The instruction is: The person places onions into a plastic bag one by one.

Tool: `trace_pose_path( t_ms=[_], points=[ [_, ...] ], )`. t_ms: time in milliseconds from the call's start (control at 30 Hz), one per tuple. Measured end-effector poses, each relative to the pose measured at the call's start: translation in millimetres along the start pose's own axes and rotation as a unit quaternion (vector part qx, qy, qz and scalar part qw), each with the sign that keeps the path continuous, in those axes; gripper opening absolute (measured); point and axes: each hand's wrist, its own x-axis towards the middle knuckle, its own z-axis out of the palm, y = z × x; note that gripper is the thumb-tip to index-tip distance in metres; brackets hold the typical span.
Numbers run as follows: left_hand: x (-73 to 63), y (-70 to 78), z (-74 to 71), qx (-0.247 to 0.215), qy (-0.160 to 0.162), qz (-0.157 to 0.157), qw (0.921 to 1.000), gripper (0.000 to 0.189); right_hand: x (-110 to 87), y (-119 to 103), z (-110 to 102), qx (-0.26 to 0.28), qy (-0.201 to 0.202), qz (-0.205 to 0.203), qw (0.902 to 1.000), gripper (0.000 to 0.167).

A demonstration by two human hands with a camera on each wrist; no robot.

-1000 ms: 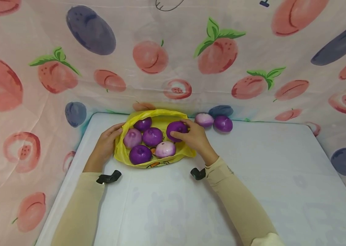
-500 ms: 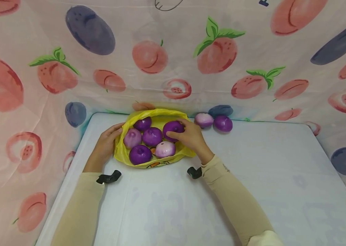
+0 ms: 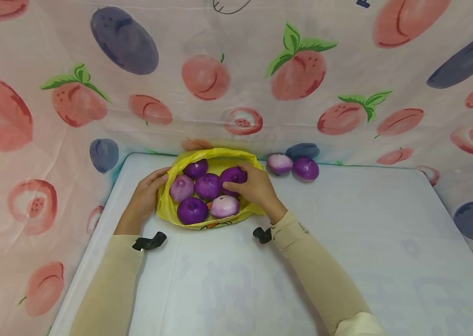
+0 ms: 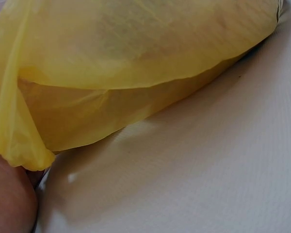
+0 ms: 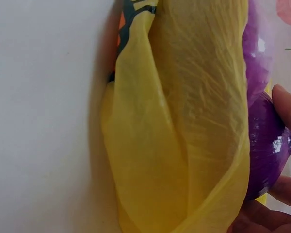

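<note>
A yellow plastic bag (image 3: 236, 157) lies with its mouth spread wide, holding several purple and pale purple onions, among them a dark one (image 3: 192, 211) at the front and a pale one (image 3: 225, 206). My right hand (image 3: 257, 186) grips a purple onion (image 3: 233, 180) inside the bag's right side, thumb on its near side and fingers behind. In the right wrist view that onion (image 5: 264, 145) shows between thumb and fingers, past the bag's wall. At the bag's left rim my left hand (image 3: 144, 198) holds the edge; most of it lies outside the left wrist view.
Two more onions, one pale (image 3: 280, 164) and one dark (image 3: 305, 169), sit at the back of the white table (image 3: 366, 233), right of the bag. Behind the table hangs a fruit-print cloth (image 3: 161, 130). Each wrist carries a black mount (image 3: 149, 241).
My right hand has moved left with its onion, farther into the bag and up against the middle onion. The left hand stays at the rim.
</note>
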Motion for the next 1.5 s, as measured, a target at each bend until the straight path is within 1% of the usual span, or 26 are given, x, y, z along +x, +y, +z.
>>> trace_pose_path(
  t_ms=[267,533,700,867,1000,1133,1267,1367,1500],
  points=[
    [-0.4,-0.1,-0.5,0.014,0.0,-0.003,0.9999,0.05,-0.3,-3,0,-0.029,-0.015,0.016,0.9993,0.081],
    [-1.1,0.2,-0.7,0.009,-0.003,-0.001,1.0,0.051,2.8,0,7,-0.066,-0.044,0.03,0.9964,0.081],
    [0.0,-0.4,-1.8,0.011,-0.003,0.001,0.9999,0.051,3.2,2,9,-0.075,-0.05,0.031,0.9954,0.08],
    [0.2,0.2,-1.6,0.02,0.001,-0.001,0.9998,0.051,1.4,2,9,-0.073,-0.049,0.029,0.9957,0.08],
    [0.2,0.5,-1.6,0.021,0.003,-0.004,0.9998,0.051,-1.2,1,7,-0.064,-0.041,0.019,0.9969,0.08],
    [1.1,-0.2,-1.3,0.02,0.001,-0.002,0.9998,0.051,-5.3,0,0,-0.05,-0.019,-0.005,0.9985,0.077],
    [1.6,-1.6,-2.0,0.002,-0.003,0.006,1.0,0.049,-10.6,-2,-10,-0.033,-0.003,-0.029,0.999,0.075],
    [1.0,-1.9,-2.2,-0.006,-0.006,0.01,0.9999,0.047,-14.9,-2,-20,-0.018,0.005,-0.033,0.9993,0.074],
    [0.5,-1.6,-2.0,-0.003,-0.005,0.012,0.9999,0.046,-19.5,2,-35,0.0,0.021,-0.031,0.9993,0.074]
  ],
)
